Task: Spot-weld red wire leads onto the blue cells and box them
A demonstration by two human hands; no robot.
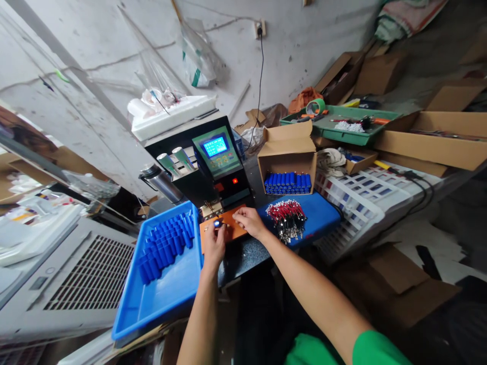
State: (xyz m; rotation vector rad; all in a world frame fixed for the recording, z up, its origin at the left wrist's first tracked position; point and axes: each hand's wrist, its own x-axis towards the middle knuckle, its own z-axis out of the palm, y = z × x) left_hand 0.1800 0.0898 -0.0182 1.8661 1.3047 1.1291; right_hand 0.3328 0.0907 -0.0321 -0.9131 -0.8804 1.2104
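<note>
My left hand holds a blue battery cell upright on the orange work plate in front of the black spot-welding machine. My right hand rests on the same plate just right of the cell, fingers pinched at something too small to make out. A blue tray with several blue cells lies to the left of my left hand. A bundle of red wire leads lies on a blue mat to the right.
An open cardboard box stacked with blue cells stands behind the mat. A white slotted crate sits further right, a green tray of tools behind it. Cardboard boxes line the right. A grey vented casing fills the left.
</note>
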